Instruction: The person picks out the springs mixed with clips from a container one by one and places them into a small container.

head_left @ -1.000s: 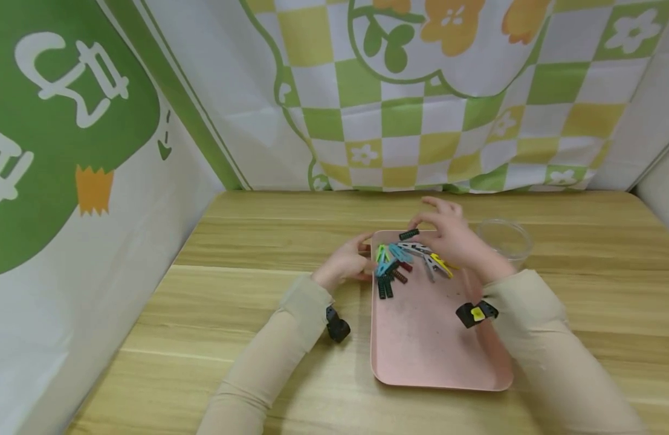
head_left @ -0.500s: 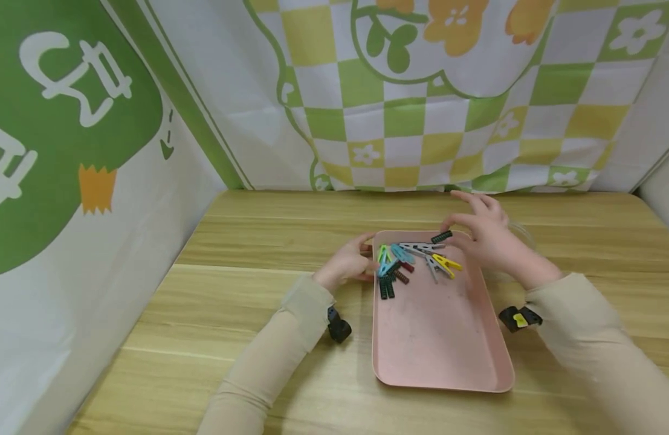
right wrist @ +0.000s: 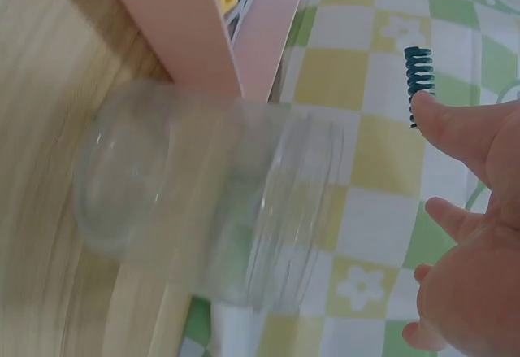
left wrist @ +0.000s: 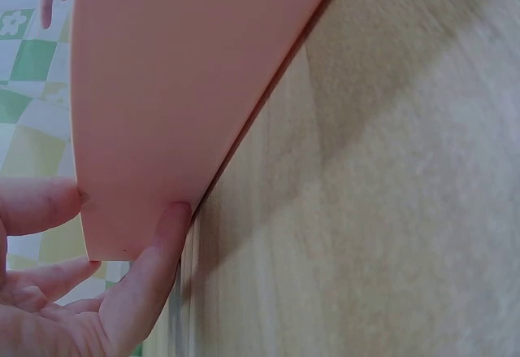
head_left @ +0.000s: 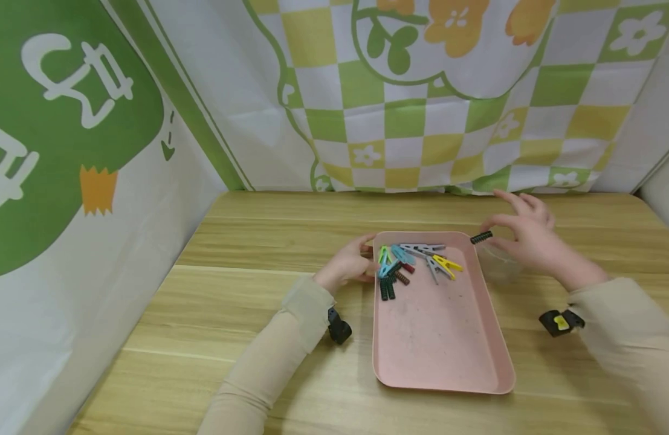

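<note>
A dark spring [head_left: 481, 237] is pinched between thumb and forefinger of the right hand [head_left: 530, 238], just outside the far right corner of the tray [head_left: 437, 350]; the other fingers of that hand are spread away from it. Below the right hand, a clear jar [head_left: 500, 270] is seen upright on the table [head_left: 203, 326], just beside the tray's right wall; its outline is blurred in the right wrist view, so its contents, if any, cannot be made out. The tray's far left corner is touched by the left hand [head_left: 347, 261], fingers spread, thumb pressed against the outer wall. Inside the tray, small pieces are bunched toward the far end: grey clips [head_left: 423, 248], a yellow clip [head_left: 447, 263], blue clips [head_left: 402, 254] and a green clip [head_left: 383, 252]. Near the left wall, two dark springs [head_left: 387, 290] are laid side by side, with reddish springs [head_left: 402, 277] close by. Behind the table a checked cloth [head_left: 410, 121] is hung. Beige sleeves [head_left: 269, 356] are worn on both arms.
</note>
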### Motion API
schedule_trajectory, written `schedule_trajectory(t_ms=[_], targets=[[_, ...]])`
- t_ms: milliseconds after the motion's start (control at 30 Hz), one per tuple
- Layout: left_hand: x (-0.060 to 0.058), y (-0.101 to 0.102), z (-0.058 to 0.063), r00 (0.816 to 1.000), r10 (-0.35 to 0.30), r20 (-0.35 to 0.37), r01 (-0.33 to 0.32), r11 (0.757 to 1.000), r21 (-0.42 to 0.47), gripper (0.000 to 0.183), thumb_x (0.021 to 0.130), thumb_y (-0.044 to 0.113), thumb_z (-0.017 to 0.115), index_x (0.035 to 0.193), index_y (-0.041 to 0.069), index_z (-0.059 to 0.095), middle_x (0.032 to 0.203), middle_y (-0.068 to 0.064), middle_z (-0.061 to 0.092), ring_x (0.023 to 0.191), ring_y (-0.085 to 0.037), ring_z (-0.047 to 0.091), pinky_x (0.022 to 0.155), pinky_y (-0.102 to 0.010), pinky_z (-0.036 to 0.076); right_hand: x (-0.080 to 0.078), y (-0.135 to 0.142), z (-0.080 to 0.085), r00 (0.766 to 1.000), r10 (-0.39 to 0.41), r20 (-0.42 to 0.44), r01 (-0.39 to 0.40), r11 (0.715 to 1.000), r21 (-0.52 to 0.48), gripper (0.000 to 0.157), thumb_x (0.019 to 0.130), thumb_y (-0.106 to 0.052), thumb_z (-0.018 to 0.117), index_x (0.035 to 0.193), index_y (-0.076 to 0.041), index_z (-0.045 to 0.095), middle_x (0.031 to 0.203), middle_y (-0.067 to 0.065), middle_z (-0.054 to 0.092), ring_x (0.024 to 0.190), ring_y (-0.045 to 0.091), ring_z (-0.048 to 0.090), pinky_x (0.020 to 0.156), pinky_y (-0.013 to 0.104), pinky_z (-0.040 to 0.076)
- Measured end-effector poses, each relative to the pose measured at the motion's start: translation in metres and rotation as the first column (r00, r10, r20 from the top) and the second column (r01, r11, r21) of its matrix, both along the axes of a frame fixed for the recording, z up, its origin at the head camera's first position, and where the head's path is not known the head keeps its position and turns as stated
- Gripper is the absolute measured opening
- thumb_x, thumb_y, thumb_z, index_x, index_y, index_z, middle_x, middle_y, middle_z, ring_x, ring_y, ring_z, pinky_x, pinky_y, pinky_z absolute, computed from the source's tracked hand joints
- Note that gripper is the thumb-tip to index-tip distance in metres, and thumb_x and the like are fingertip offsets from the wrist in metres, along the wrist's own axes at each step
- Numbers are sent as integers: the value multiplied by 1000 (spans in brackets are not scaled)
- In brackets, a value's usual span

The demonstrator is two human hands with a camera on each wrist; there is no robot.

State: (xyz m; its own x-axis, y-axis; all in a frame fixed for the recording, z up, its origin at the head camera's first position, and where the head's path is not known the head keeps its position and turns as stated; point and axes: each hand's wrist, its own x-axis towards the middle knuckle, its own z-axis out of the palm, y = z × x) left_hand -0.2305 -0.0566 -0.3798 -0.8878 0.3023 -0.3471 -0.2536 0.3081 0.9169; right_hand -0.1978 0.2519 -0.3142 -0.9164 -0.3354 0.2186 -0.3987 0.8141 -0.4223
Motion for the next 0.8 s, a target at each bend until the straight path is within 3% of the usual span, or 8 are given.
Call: schedule_trajectory(t_ms=[800], targets=[[1, 0, 0, 1000, 3, 10, -4, 1000, 11, 75, 87, -10, 57, 150, 17, 28, 143, -20, 37, 111, -34, 56, 84, -42, 57, -10, 49, 4, 991, -104, 79, 101, 994, 40, 18, 90, -7, 62, 106, 0, 62, 148, 33, 13, 127, 64, -4, 92, 78, -8]])
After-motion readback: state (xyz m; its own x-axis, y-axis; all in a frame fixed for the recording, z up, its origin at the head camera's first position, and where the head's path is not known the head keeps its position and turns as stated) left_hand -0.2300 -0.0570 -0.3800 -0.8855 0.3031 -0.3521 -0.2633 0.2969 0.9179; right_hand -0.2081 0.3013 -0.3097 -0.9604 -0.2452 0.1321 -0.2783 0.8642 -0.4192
